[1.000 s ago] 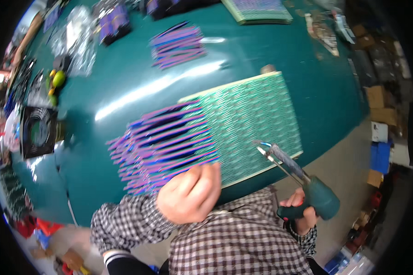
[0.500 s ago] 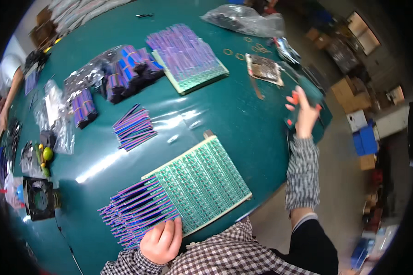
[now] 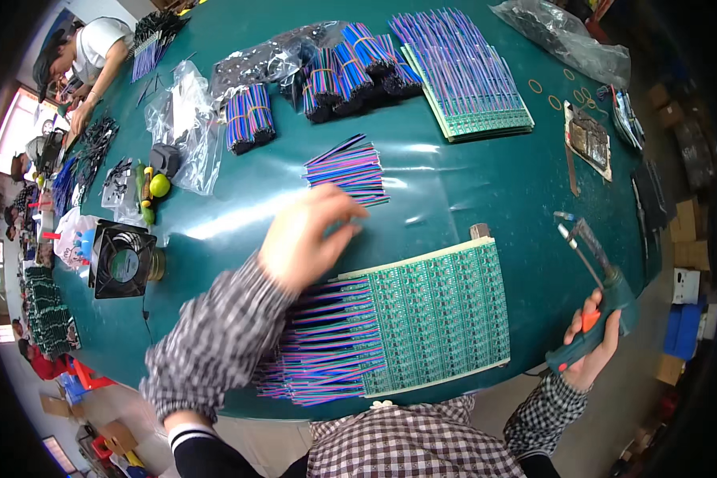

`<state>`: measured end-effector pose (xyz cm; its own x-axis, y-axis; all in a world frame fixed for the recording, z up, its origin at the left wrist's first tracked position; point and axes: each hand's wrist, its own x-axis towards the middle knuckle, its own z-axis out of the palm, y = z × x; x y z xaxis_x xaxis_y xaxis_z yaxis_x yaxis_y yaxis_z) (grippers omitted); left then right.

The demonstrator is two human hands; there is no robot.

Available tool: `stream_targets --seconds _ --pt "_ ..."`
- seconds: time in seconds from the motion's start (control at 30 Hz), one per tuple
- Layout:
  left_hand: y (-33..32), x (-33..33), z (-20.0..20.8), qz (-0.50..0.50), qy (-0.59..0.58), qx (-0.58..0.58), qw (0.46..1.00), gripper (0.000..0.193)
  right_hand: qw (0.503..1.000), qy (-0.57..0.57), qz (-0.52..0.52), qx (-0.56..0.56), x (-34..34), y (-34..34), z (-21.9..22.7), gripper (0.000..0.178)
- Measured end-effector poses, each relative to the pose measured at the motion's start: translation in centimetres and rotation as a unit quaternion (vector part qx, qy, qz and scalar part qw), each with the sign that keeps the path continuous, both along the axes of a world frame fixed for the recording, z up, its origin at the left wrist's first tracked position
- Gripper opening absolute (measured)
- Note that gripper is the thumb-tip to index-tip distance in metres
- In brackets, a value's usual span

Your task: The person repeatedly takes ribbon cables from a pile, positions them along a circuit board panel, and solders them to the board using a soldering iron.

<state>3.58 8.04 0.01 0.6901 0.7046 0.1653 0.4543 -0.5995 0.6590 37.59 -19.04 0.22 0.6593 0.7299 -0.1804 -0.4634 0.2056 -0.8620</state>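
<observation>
My left hand (image 3: 304, 237) is held over the table, thumb and fingers apart, a little blurred by motion. Its fingertips are near a small loose pile of cut wires (image 3: 345, 171) in blue, purple and black. My right hand (image 3: 591, 352) grips a dark green soldering gun (image 3: 616, 307) with an orange-red trigger; its metal tip and feed arm point up and left. Between the hands lies a green circuit board panel (image 3: 442, 315), divided into many small boards. Rows of wires (image 3: 331, 358) run along the panel's left side and stick out past its edge, partly hidden by my left sleeve.
Behind are wire bundles (image 3: 354, 68), a wired stack of panels (image 3: 466, 80) and a plastic bag (image 3: 566, 40). A soldering pad tray (image 3: 588, 139) and rubber bands (image 3: 555, 102) lie far right. A fan (image 3: 123, 259) stands left; a co-worker (image 3: 95, 52) sits far left.
My left hand has left the wires at the panel's edge and moved up toward the loose pile. My right hand has brought the soldering gun nearer to me. The view has turned left.
</observation>
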Motion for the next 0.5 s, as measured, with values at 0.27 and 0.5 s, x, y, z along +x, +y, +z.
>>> stream_targets --seconds 0.27,0.5 --pt "0.6 0.2 -2.8 0.014 0.042 -0.057 0.997 0.017 0.999 0.015 -0.004 0.037 -1.4 -3.1 -0.4 0.047" --pt "2.1 1.1 -3.1 -0.098 0.072 -0.028 0.992 0.015 1.0 0.017 0.02 0.007 -3.7 -2.1 -0.1 0.051"
